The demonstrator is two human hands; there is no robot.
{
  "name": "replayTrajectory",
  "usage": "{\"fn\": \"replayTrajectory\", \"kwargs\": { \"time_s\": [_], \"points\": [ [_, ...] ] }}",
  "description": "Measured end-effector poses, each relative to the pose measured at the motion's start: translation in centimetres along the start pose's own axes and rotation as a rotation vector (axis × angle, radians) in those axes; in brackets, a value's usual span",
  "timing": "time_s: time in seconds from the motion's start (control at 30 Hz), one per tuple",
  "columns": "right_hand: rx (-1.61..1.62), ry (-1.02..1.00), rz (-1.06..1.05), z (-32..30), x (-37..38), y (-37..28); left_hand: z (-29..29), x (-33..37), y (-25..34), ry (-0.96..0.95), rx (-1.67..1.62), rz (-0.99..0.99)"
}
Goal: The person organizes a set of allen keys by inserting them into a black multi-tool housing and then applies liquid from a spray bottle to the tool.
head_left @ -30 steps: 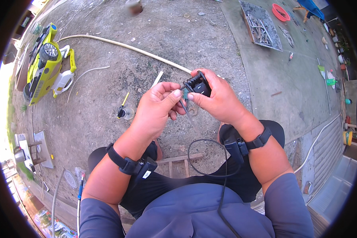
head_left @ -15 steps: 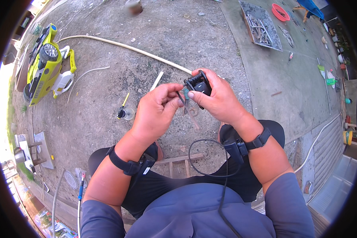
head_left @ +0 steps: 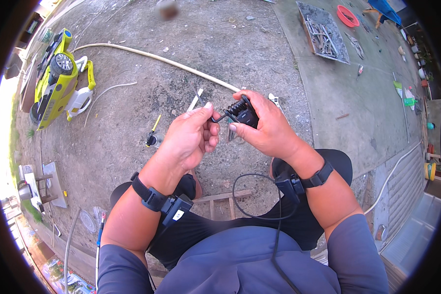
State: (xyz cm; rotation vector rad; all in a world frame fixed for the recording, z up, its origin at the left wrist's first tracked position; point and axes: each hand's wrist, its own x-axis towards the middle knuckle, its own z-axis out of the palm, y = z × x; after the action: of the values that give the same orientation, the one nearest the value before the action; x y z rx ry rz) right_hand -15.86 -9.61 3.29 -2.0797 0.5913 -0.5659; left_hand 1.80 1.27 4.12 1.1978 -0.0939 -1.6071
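Black coil [head_left: 237, 107] in curled right hand [head_left: 267, 122]

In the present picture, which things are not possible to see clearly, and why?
All in head view:
- Black coiled part: partly hidden by the right hand.
- Brown round thing at top: blurred.
- Red basin: what lies inside is too small to name.
- Shirt: cut off by lower edge.

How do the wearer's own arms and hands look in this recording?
The left hand and right hand are gloveless. Short bluish-grey sleeves end above black forearm straps, each carrying a black box; the left one shows a small white label. A black cable loops beside the right box.
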Motion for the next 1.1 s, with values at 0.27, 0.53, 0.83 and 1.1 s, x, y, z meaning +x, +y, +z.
{"fn": "replayTrajectory", "kwargs": {
  "time_s": [0.27,0.53,0.83,1.1],
  "points": [
    [0.137,-0.002,0.125,-0.2,0.3,-0.2,1.1,-0.1,-0.6,0.137,0.233,0.375],
    [0.322,-0.01,0.24,0.1,0.5,-0.1,1.5,-0.5,-0.3,0.16,0.397,0.564],
    [0.533,-0.033,0.285,0.1,0.5,-0.3,0.6,0.0,-0.8,0.198,0.904,0.906],
    [0.318,-0.016,0.28,-0.5,0.6,-0.5,1.1,-0.4,-0.8,0.045,0.543,0.335]
  ]
}}
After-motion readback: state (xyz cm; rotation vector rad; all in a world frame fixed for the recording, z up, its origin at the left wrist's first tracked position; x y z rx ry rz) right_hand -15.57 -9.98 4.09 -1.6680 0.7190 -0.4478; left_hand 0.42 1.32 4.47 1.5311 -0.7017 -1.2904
